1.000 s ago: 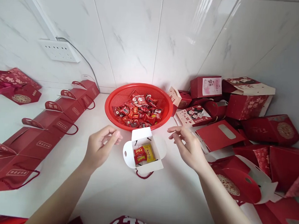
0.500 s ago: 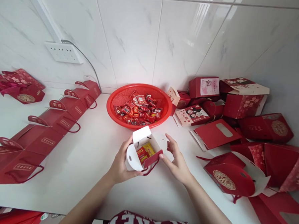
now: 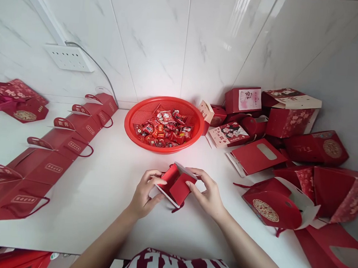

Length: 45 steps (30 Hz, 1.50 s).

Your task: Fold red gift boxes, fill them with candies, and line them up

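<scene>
Between my hands is a small red gift box, tipped so its red outer faces show, with a strip of white lining along its edges and a dark red cord dangling at the front. My left hand grips its left end, fingers over the edge and thumb low. On the right side, my right hand holds it with the thumb pressed on a red panel and fingers behind. The contents of the box are hidden from this angle. Just beyond it stands a red plastic basket with red-wrapped sweets inside.
Closed red boxes with cord handles stand in a row at left. A ribboned box lies farther left. Assorted red boxes and flattened cartons crowd the right side. A socket strip is on the tiled wall.
The box has been turned and tilted in my hands: its open white inside with yellow and red packets showed before, and now red outer panels face up. Both hands shifted their grip.
</scene>
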Each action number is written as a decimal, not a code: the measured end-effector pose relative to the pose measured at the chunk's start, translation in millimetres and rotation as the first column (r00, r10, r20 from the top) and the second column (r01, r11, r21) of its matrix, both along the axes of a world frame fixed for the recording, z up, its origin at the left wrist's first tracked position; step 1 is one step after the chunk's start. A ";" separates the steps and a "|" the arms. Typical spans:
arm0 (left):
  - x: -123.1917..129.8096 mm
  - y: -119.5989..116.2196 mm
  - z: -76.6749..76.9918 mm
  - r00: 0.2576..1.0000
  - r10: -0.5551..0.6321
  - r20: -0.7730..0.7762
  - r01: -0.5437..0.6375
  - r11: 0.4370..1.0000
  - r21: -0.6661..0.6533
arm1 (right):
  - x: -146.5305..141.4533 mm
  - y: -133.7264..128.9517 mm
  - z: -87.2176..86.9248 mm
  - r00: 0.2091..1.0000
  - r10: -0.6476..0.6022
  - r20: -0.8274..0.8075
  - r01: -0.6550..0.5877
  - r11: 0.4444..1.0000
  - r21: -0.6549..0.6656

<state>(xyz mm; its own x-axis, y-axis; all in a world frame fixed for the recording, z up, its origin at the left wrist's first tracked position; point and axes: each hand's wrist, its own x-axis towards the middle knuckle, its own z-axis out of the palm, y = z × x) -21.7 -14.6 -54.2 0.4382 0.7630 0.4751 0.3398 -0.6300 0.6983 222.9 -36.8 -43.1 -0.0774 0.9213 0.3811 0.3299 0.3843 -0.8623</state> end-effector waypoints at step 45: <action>-8.8 -0.6 29.8 0.930 0.036 -0.365 0.044 0.977 0.208 | -3.2 3.1 1.4 0.844 0.051 0.534 -0.219 0.941 0.257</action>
